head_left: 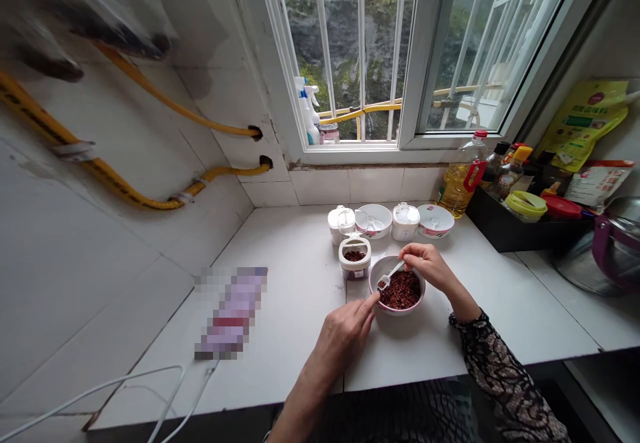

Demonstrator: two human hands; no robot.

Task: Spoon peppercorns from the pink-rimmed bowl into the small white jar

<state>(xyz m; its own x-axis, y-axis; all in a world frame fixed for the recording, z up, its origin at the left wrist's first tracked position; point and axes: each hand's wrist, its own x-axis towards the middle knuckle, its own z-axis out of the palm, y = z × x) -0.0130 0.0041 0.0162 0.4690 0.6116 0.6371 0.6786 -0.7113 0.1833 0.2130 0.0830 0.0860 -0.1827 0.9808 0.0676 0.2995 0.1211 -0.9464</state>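
A white bowl with a pink rim (pixel 424 291) stands on the counter, filled with dark red dried bits (pixel 404 292) that look like Sichuan peppercorns. My right hand (pixel 427 266) pinches the handle of a small white spoon (pixel 384 282), whose scoop is over the bowl's left side, with a few bits in it. My left hand (pixel 344 328) is at the bowl's near left edge, index fingertip at the rim near the scoop and thumb lower outside. Just behind the bowl, to the left, a white seasoning jar (pixel 355 272) with its clear lid raised holds similar dark bits.
Behind stand two white jars (pixel 341 228) (pixel 405 223) and two flowered bowls (pixel 375 230) (pixel 436 230). An oil bottle (pixel 457 180) and a black box of condiments (pixel 493 226) are right, beside a pot (pixel 600 256). A blurred purple object (pixel 233 316) with a white cable (pixel 200 386) lies left.
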